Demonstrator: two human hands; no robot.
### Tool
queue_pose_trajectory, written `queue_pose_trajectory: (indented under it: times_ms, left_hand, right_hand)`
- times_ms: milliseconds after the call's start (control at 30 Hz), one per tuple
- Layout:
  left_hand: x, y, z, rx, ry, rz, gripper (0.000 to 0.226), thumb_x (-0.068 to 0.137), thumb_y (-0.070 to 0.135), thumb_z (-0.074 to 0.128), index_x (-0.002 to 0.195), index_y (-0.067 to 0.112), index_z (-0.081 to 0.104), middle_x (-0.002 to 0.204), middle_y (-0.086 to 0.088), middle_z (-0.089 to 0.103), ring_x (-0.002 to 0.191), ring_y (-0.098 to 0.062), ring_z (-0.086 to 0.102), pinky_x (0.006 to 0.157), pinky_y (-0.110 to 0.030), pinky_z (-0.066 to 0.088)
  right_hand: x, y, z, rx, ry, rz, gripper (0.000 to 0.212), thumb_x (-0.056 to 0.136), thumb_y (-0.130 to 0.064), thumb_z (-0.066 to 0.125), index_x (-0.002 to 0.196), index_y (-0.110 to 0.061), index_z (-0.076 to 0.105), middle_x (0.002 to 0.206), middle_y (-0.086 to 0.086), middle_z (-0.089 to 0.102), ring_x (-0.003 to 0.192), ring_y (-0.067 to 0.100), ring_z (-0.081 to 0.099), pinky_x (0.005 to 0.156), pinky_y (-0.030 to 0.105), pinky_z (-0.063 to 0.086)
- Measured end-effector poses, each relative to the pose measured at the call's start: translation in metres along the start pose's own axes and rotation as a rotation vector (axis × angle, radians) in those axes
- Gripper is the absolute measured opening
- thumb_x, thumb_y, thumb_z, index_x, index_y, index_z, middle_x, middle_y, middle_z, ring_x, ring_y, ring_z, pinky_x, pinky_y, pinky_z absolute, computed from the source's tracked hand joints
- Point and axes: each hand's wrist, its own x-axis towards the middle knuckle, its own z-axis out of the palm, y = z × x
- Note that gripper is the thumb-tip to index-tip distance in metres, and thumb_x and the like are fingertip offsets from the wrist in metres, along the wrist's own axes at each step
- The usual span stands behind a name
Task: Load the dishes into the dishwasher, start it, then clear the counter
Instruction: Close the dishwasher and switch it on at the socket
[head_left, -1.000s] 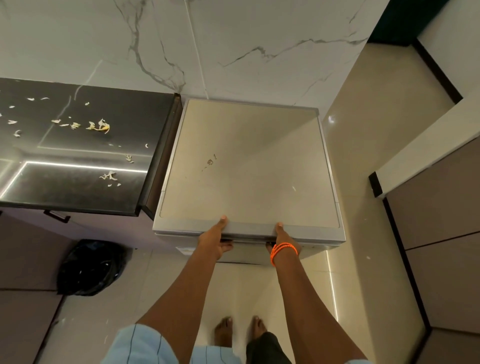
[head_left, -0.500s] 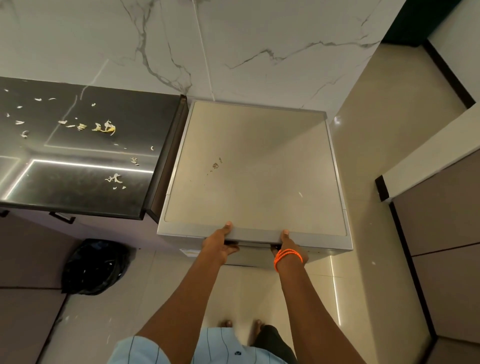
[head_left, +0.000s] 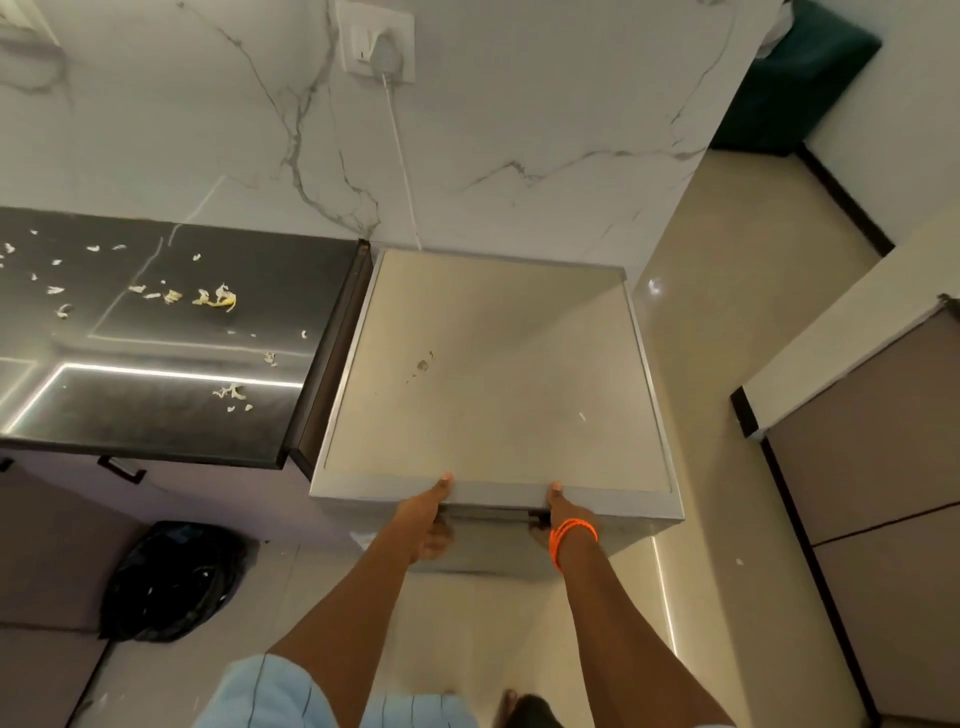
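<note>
Both hands keep their grip as before on the front top edge of the dishwasher (head_left: 498, 374), left hand (head_left: 428, 519) and right hand (head_left: 558, 514) thumbs on top, fingers curled beneath, the square machine standing against the marble wall (head_left: 519, 130) beside the scrap-strewn black counter (head_left: 156, 338), a black bag (head_left: 171, 582) on the floor.

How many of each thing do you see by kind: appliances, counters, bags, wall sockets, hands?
Dishwasher: 1
Black counter, strewn with peel scraps: 1
Black bag on floor: 1
Wall socket with plug: 1
Hands, left and right, gripping the dishwasher's front edge: 2
Total: 6
</note>
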Motion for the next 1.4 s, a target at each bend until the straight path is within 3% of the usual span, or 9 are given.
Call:
queue_pose_trajectory:
  times_ms: [67,200,467,633,867,967,1200,1333,1400]
  left_hand:
    - [-0.009,0.004,-0.006,0.178,0.008,-0.019,0.056,0.078,0.062,0.076,0.075,0.011,0.053,0.054,-0.005,0.045,0.038,-0.016,0.038,0.047,-0.020,0.033]
    - [-0.032,0.029,-0.019,0.508,0.008,-0.017,0.049,0.089,0.049,0.071,0.080,0.002,0.064,0.057,-0.008,0.063,0.048,-0.020,0.061,0.055,-0.026,0.051]
    - [-0.058,0.120,-0.005,0.652,0.191,0.318,0.028,0.091,0.030,0.072,0.073,0.008,0.070,0.067,-0.006,0.071,0.054,-0.018,0.067,0.051,-0.024,0.049]
    - [-0.048,0.183,0.008,0.713,0.345,0.556,0.021,0.083,0.027,0.071,0.081,0.005,0.069,0.076,-0.005,0.073,0.052,-0.012,0.067,0.048,-0.021,0.050]
    - [-0.041,0.278,0.019,0.743,0.515,0.757,0.023,0.083,0.030,0.074,0.075,0.009,0.073,0.074,-0.003,0.074,0.071,-0.018,0.071,0.072,-0.034,0.061]
    - [-0.052,0.324,0.021,0.751,0.588,0.859,0.016,0.084,0.024,0.072,0.096,0.013,0.076,0.095,0.000,0.076,0.089,-0.015,0.070,0.086,-0.030,0.057]
    - [-0.077,0.457,0.022,0.529,0.647,1.026,0.060,0.085,0.002,0.061,0.143,0.015,0.054,0.142,-0.006,0.059,0.121,-0.022,0.062,0.094,-0.025,0.049]
    - [-0.087,0.524,0.027,0.449,0.587,1.110,0.072,0.086,-0.008,0.055,0.153,0.014,0.039,0.154,-0.010,0.046,0.139,-0.029,0.047,0.109,-0.038,0.046]
    - [-0.088,0.547,0.028,0.487,0.580,1.133,0.070,0.085,-0.007,0.055,0.150,0.013,0.042,0.146,-0.012,0.053,0.134,-0.032,0.051,0.105,-0.037,0.047]
  right_hand:
    - [-0.021,-0.010,-0.004,-0.229,-0.068,-0.009,0.049,0.095,-0.050,0.057,0.094,-0.001,0.061,0.068,0.023,0.068,0.057,0.033,0.067,0.063,0.053,0.061]
    - [-0.069,-0.034,0.001,-0.525,-0.188,-0.078,0.038,0.099,-0.026,0.056,0.072,0.000,0.060,0.044,0.014,0.059,0.032,0.022,0.054,0.037,0.023,0.047]
    - [-0.023,-0.075,0.064,-0.714,-0.027,-0.647,0.033,0.076,-0.044,0.064,0.060,-0.016,0.057,0.051,0.007,0.065,0.049,0.027,0.067,0.053,0.043,0.060]
    - [-0.016,-0.128,0.101,-0.735,-0.101,-0.755,0.032,0.076,-0.046,0.066,0.060,-0.019,0.057,0.053,0.003,0.067,0.050,0.021,0.067,0.056,0.040,0.059]
    - [-0.005,-0.200,0.144,-0.779,-0.157,-0.792,0.035,0.075,-0.043,0.066,0.057,-0.015,0.058,0.053,0.000,0.067,0.052,0.019,0.068,0.057,0.039,0.060]
    - [0.003,-0.212,0.164,-0.792,-0.198,-0.806,0.030,0.074,-0.044,0.066,0.060,-0.018,0.060,0.054,-0.001,0.067,0.054,0.020,0.068,0.059,0.039,0.061]
    - [-0.008,-0.224,0.181,-0.814,-0.234,-0.806,0.032,0.081,-0.036,0.068,0.058,-0.014,0.059,0.056,-0.001,0.069,0.054,0.016,0.069,0.061,0.035,0.061]
    - [0.013,-0.235,0.177,-0.838,-0.168,-0.801,0.026,0.075,-0.043,0.065,0.063,-0.020,0.063,0.057,-0.002,0.069,0.056,0.016,0.069,0.062,0.036,0.061]
    - [0.033,-0.241,0.173,-0.879,-0.124,-0.806,0.018,0.071,-0.047,0.063,0.066,-0.030,0.064,0.058,-0.002,0.069,0.058,0.018,0.070,0.062,0.036,0.061]
